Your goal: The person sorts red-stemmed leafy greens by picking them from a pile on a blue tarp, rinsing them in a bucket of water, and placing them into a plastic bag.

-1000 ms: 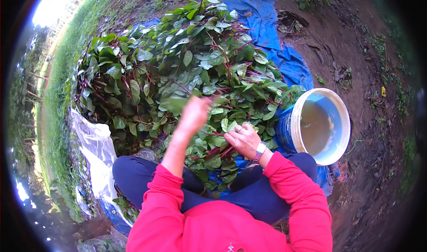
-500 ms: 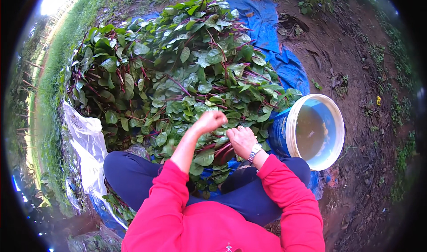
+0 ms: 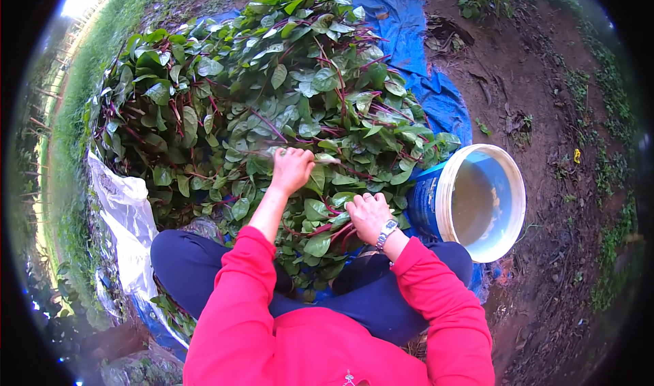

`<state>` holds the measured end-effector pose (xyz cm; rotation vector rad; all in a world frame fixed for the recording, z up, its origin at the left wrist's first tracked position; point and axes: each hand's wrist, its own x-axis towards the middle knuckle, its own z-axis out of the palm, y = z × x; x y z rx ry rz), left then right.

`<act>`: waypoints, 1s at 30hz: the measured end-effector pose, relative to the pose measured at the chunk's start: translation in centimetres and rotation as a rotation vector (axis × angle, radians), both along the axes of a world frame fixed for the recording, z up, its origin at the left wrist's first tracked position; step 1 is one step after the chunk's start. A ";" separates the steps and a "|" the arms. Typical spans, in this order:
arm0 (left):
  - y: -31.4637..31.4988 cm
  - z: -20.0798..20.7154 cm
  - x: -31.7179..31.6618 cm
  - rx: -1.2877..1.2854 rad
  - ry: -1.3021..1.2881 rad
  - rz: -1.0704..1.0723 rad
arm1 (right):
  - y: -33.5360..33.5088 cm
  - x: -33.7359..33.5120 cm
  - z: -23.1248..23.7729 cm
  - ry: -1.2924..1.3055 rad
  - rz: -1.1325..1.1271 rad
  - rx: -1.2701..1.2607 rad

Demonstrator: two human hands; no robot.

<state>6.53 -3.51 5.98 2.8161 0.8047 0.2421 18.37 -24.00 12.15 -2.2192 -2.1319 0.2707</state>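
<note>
A big heap of leafy greens with reddish-purple stems (image 3: 286,93) spreads in front of my crossed legs. My left hand (image 3: 293,170) is over the near middle of the heap, fingers curled round what looks like a leafy stem, slightly blurred. To its right and nearer, my right hand (image 3: 370,217), with a wristwatch, is closed round a small bunch of red-stemmed greens (image 3: 328,230). The cut-looking stem ends point toward my lap, and the bunch's leaves stick out left of the hand. My fingertips there are partly hidden.
A blue bucket with a white rim (image 3: 446,195) leans beside my right knee, cloudy water inside. Blue tarp (image 3: 436,100) lies under the heap. A white plastic sheet (image 3: 126,215) is at the left. Bare brown soil (image 3: 531,100) stretches to the right, grass (image 3: 75,141) to the left.
My left hand has moved left and a little away from me, apart from the right hand, onto the heap. My right hand stays nearly in place with its bunch.
</note>
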 end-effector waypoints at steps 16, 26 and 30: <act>-5.6 4.2 0.1 -0.501 -0.399 -0.336 | 0.1 0.2 -0.6 -0.042 0.055 0.169; 1.5 -2.3 -1.4 -0.174 0.284 0.007 | 0.2 -0.4 0.7 0.105 0.179 0.132; 1.6 -2.8 -1.0 -0.102 0.561 -0.015 | 0.1 -0.5 0.7 0.039 0.194 0.124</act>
